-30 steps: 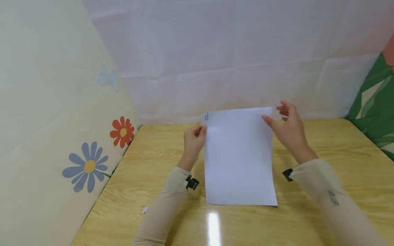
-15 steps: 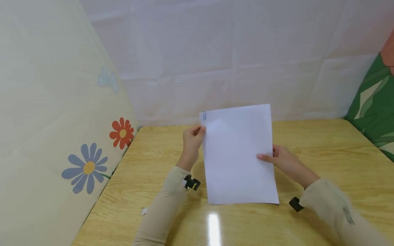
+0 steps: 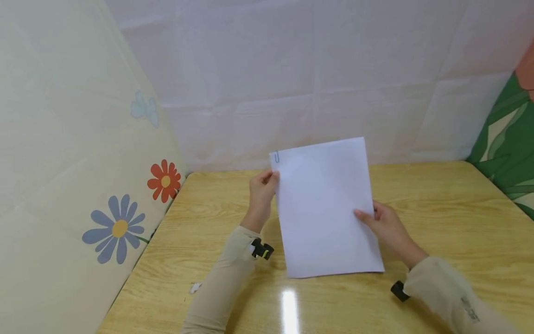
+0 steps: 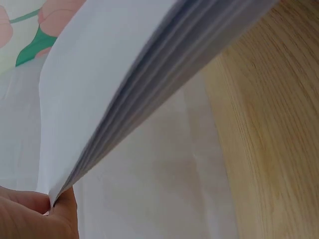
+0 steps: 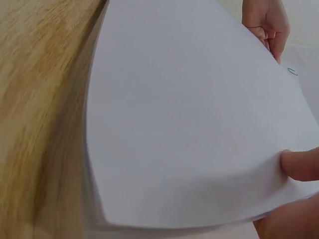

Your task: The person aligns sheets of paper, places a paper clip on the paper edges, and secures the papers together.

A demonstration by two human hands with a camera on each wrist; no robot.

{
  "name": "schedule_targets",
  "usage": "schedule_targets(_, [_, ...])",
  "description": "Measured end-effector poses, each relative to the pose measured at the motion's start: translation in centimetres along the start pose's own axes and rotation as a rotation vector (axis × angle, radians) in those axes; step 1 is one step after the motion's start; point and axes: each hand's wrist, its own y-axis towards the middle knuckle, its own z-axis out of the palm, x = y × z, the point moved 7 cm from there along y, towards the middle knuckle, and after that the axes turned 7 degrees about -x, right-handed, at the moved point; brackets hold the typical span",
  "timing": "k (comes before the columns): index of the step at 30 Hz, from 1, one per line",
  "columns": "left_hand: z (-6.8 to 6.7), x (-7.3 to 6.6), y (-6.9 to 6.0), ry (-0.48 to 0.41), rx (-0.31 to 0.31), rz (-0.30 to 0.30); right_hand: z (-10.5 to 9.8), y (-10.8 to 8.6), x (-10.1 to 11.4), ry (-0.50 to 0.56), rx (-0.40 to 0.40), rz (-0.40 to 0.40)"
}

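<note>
A stack of white paper sheets is held up, slightly tilted, above the table. A blue paper clip sits on its top left corner. My left hand pinches the left edge just below the clip. On the right edge, my right hand grips the stack, thumb on the front face and the other fingers behind it, mostly hidden. In the left wrist view, several layered sheets fan slightly apart along their edge, pressed together at the left fingertips.
The wood-grain table spreads beneath the paper. A small white scrap lies near the left forearm. A white cloth backdrop stands behind, with a flower-printed panel on the left and green leaf print at right.
My right hand has come down from the top right corner to the middle of the right edge and grips it. The stack has tilted a little, its bottom shifting right. My left hand stays put.
</note>
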Motion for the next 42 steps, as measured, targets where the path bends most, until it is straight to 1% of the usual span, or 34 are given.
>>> schedule_targets(3, [0.1, -0.1, -0.1, 0.042, -0.010, 0.001, -0.2, -0.3, 0.2, -0.005, -0.046, 0.008])
schedule_targets(7, [0.3, 0.2, -0.3, 0.100, -0.004, -0.020, -0.5, -0.4, 0.4, -0.051, -0.096, 0.014])
schedule_targets(13, [0.9, 1.4, -0.7, 0.193, 0.038, -0.043, -1.2, -0.1, 0.8, -0.083, -0.150, -0.031])
schedule_targets(16, [1.3, 2.0, -1.2, 0.257, 0.073, -0.041, -1.6, 0.1, 0.9, -0.082, -0.173, -0.027])
schedule_targets(19, [1.8, 2.5, -1.7, 0.314, 0.122, -0.041, -2.0, 0.4, 1.0, -0.085, -0.193, -0.008])
schedule_targets(23, [2.3, 2.4, -2.5, 0.383, 0.198, -0.060, -2.3, 0.8, 1.1, -0.073, -0.224, 0.020])
schedule_targets(25, [2.4, 2.1, -2.9, 0.425, 0.234, -0.051, -2.4, 0.9, 1.2, -0.061, -0.240, 0.031])
schedule_targets(28, [2.5, 1.5, -3.4, 0.469, 0.265, 0.002, -2.6, 1.1, 1.3, -0.056, -0.268, 0.022])
schedule_targets(31, [2.5, 1.1, -3.6, 0.472, 0.269, 0.048, -2.7, 1.3, 1.6, -0.055, -0.307, -0.016])
schedule_targets(34, [2.4, 0.8, -3.7, 0.455, 0.245, 0.091, -2.7, 1.5, 2.0, -0.052, -0.343, -0.042])
schedule_targets(38, [2.1, 0.3, -4.0, 0.450, 0.206, 0.144, -2.3, 1.8, 2.5, 0.000, -0.328, -0.066])
schedule_targets(39, [2.0, 0.1, -4.1, 0.457, 0.195, 0.168, -2.2, 1.9, 2.7, 0.027, -0.315, -0.081])
schedule_targets(42, [1.9, -0.4, -4.2, 0.471, 0.169, 0.236, -2.0, 1.9, 3.3, 0.095, -0.300, -0.176])
